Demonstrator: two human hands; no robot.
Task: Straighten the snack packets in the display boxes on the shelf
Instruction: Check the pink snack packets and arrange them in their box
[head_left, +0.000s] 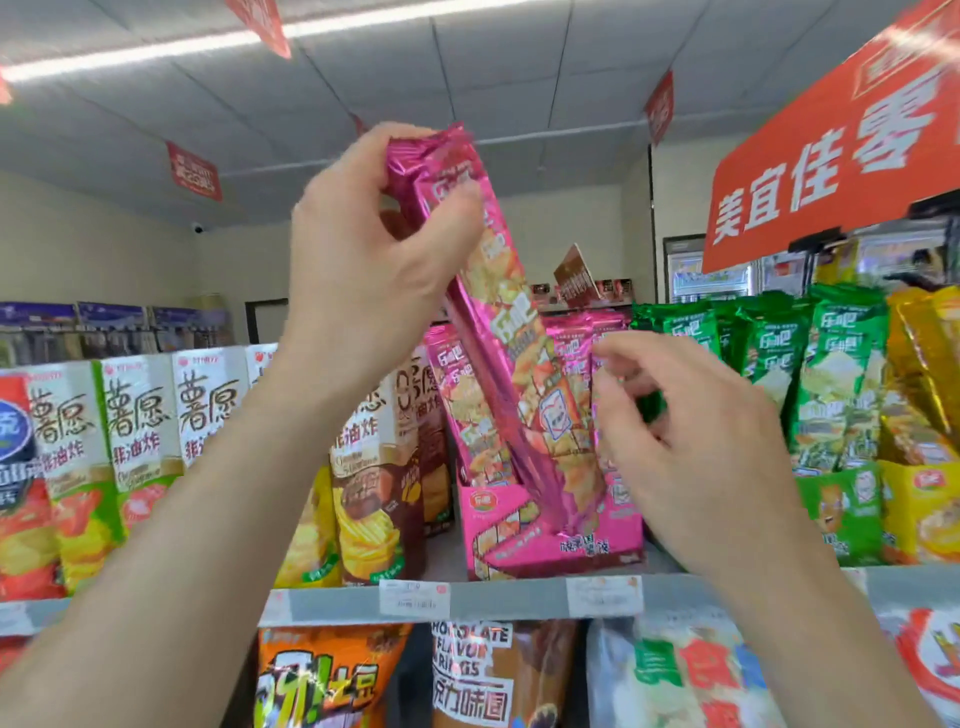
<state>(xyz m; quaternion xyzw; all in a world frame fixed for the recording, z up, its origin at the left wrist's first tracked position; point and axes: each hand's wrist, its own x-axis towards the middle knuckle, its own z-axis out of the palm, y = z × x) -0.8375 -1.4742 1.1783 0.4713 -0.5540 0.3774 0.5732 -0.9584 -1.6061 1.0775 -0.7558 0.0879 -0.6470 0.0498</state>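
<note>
Left hand (363, 260), head view: fingers (363, 150) clamped round top of pink packet (511, 332); long axis tilted, top leaning left, foot inside pink display box (524, 551) on shelf (493, 597). Right hand (696, 447) nearer the box, fingers curled at standing packets (571, 353); grasp cannot be told.

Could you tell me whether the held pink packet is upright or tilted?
Tilted: the left hand grips the pink packet at its top, leaning left; its bottom sits in the pink display box.
</note>
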